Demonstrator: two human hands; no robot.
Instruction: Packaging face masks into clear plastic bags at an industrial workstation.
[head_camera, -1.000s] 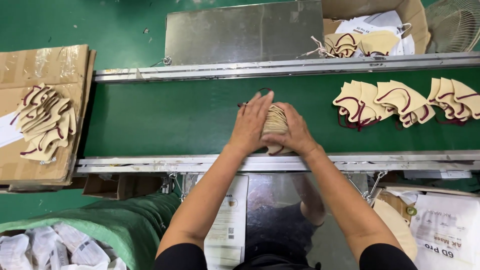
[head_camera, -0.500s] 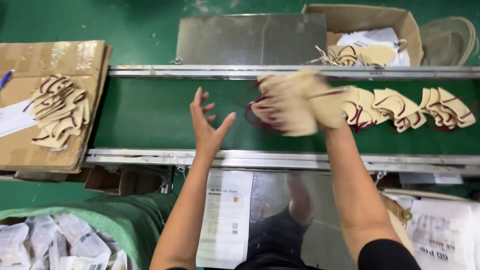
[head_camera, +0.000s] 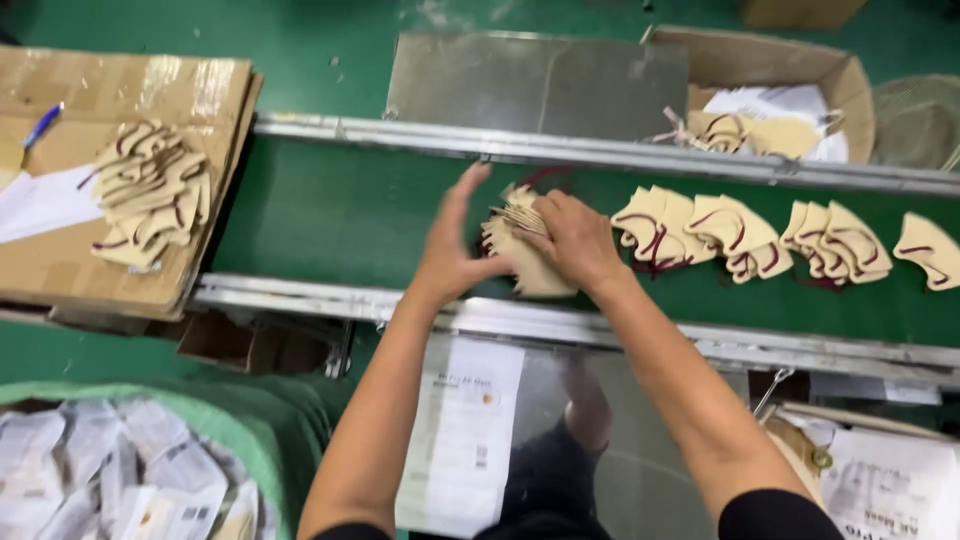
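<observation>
A factory production line is shown. A green conveyor belt (head_camera: 340, 215) framed by metal rails (head_camera: 600, 152) runs from left to right, and batches of identical tan cut pieces (head_camera: 745, 235) are laid out along it at the right. More pieces are piled on flattened cardboard (head_camera: 130, 80) at the far left, and an open carton (head_camera: 770, 70) is set beyond the belt. A green-painted floor (head_camera: 300, 40) is seen at the far side.

stack (head_camera: 525, 245) on belt (head_camera: 340, 215), piles (head_camera: 760, 238) right
</observation>
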